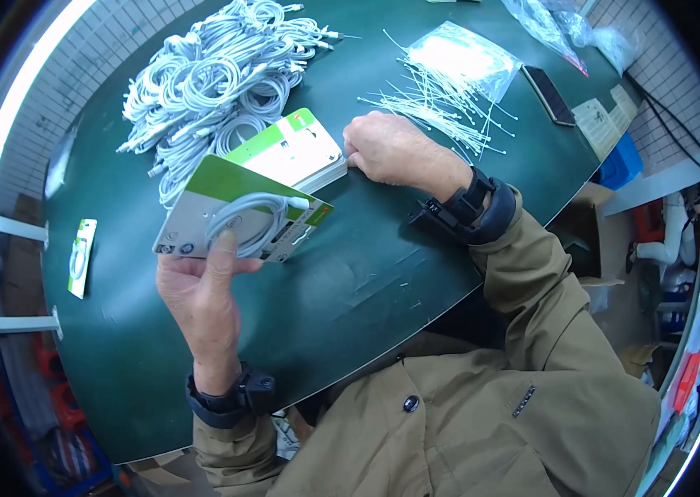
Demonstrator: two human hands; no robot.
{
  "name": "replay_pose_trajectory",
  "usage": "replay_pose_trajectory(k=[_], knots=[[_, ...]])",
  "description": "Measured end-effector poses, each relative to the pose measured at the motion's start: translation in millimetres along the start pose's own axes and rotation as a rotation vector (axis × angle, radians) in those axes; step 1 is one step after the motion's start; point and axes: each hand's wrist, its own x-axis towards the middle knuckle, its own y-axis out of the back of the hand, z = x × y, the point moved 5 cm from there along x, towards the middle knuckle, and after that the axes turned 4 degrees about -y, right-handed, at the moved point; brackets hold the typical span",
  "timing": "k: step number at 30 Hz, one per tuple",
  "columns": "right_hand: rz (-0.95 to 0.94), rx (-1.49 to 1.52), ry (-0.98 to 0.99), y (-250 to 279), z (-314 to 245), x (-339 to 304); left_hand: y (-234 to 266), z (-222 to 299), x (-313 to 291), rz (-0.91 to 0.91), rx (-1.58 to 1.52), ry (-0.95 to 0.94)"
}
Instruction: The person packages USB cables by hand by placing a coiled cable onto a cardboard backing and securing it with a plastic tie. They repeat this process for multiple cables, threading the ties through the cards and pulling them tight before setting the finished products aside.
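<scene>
My left hand (211,302) grips a green-and-white backing card (193,203), thumb on its front. A coiled white cable (260,217) lies against that card under the thumb. Behind it, partly covered, stands a stack of similar cards (300,149) on the table. Beside the right end of this stack my right hand (387,149) is closed, knuckles up. Its fingertips are mostly hidden, so whether they hold anything cannot be made out. Thin white cable ties (441,103) are scattered just beyond the right hand.
A large heap of coiled white cables (217,79) covers the far left of the green table (342,290). One carded cable (81,258) lies at the left edge. On the far right are a clear plastic bag (466,54), a phone (549,95) and a blue bin (619,166).
</scene>
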Motion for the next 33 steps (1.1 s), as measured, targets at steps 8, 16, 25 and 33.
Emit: replay_pose_trajectory(k=[8, 16, 25, 33], knots=[[0.25, -0.089, 0.047, 7, 18, -1, 1, 3, -2, -0.078, -0.123, 0.032], [0.26, 0.803, 0.065, 43, -1, -15, 11, 28, -2, -0.007, -0.057, -0.456], [0.514, 0.54, 0.671, 47, -50, -37, 7, 38, 5, 0.008, 0.6, -0.672], [0.645, 0.711, 0.973, 54, -71, -69, -4, 27, 4, -0.106, 0.81, -0.848]])
